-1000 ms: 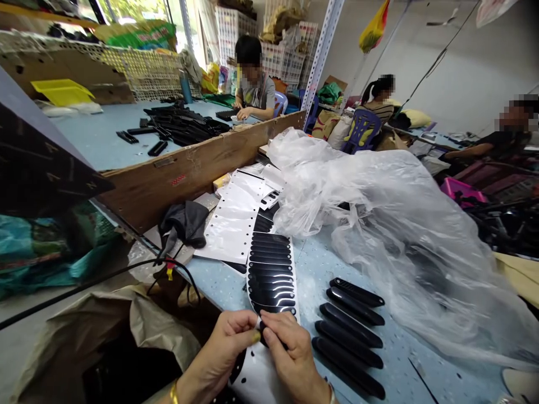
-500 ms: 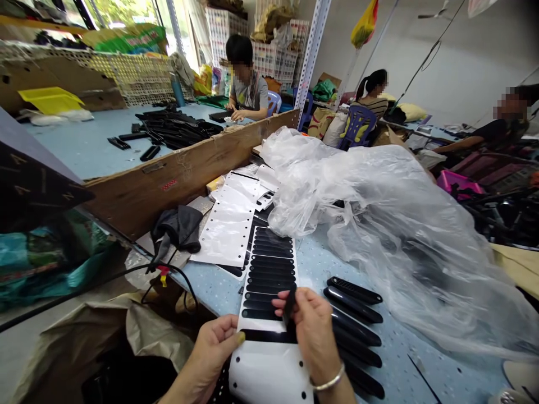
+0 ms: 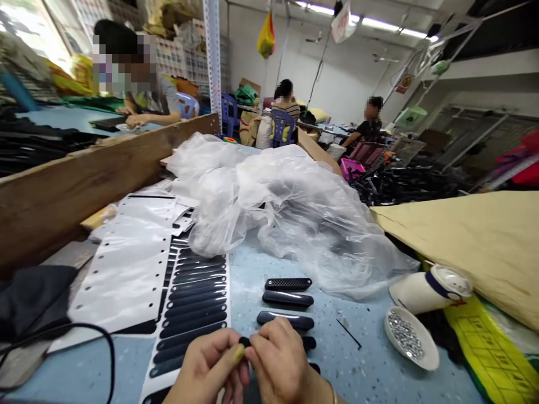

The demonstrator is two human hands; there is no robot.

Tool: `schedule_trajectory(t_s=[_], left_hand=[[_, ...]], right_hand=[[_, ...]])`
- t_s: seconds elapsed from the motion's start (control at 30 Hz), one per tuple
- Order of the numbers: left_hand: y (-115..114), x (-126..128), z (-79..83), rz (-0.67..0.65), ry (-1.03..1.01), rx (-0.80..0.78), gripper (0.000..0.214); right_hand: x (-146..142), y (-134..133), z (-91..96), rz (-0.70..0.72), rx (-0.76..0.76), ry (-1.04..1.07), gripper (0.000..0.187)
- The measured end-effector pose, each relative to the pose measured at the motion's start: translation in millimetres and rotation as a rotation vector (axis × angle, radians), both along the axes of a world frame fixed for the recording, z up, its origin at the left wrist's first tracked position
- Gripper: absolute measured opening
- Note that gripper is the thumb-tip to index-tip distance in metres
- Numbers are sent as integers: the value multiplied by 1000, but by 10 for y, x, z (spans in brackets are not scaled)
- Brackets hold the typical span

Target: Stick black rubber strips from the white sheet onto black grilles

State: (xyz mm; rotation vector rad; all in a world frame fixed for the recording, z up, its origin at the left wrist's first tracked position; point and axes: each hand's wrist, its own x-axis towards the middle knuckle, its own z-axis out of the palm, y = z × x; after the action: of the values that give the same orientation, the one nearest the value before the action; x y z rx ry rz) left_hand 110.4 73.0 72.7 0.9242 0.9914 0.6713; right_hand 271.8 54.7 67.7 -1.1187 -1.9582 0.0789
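Both hands meet at the table's near edge: left hand [image 3: 210,365] and right hand [image 3: 280,362] pinch a small black strip [image 3: 245,341] between fingertips. Sticker sheet [image 3: 189,306] lies just left, black bars [image 3: 287,303] just beyond, open tabletop [image 3: 362,359] to the right

Sticker sheet [image 3: 191,303] on table [image 3: 362,365] left of plastic strips [image 3: 288,299], hands [image 3: 248,365] before both, plastic bag [image 3: 286,207] behind strips, bowl [image 3: 406,336] right of strips, tipped cup [image 3: 429,287] just behind bowl, wooden board [image 3: 84,179] far left.
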Motion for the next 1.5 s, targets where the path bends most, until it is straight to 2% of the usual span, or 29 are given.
schedule_trajectory(t_s=[0.1,0.2,0.3,0.37,0.43,0.5,0.57,0.63,0.73,0.87,0.93,1.0,1.07,1.13,1.27,1.5], left_hand=[[254,263,-1,-72,-169,-109,36],[439,350,-55,-88,-238,-157,32],[552,410,-94,-139,-229,-183,31],[622,453,-114,-195,-146,-160,34],[712,480,-141,-267,66,-25,38],[825,486,-182,-281,378,265,41],[939,482,-243,-221,631,579,38],[1021,488,-323,-184,734,763,33],[1052,519,-441,-265,741,843,29],[1008,541,-511,-386,733,866,28],[1010,535,-514,-407,726,843,28],[1037,538,-514,-345,723,809,26],[1074,561,-520,-227,717,769,27],[1105,604,-530,-155,693,718,33],[1135,688,-545,-193,624,637,32],[1133,677,-500,-195,550,590,25]], right_hand=[[304,-7,-15,-58,-29,28,21],[643,-34,-15,-109,-95,50,27],[861,-55,-48,-120,-190,101,22],[945,-47,-87,-112,-229,139,19],[1025,-16,-129,-129,-227,145,16],[1128,38,-169,-192,-217,124,13],[1247,109,-217,-262,-236,120,10],[1345,184,-284,-302,-269,149,7],[1385,246,-407,-279,-323,184,7],[1333,187,-495,-233,-402,155,9],[1357,167,-480,-228,-365,133,8],[1432,208,-447,-236,-269,108,11],[1525,316,-429,-226,-186,71,16],[1593,457,-445,-177,-172,33,15],[1591,653,-531,-73,-265,3,12],[1482,632,-514,-33,-337,-58,12]])
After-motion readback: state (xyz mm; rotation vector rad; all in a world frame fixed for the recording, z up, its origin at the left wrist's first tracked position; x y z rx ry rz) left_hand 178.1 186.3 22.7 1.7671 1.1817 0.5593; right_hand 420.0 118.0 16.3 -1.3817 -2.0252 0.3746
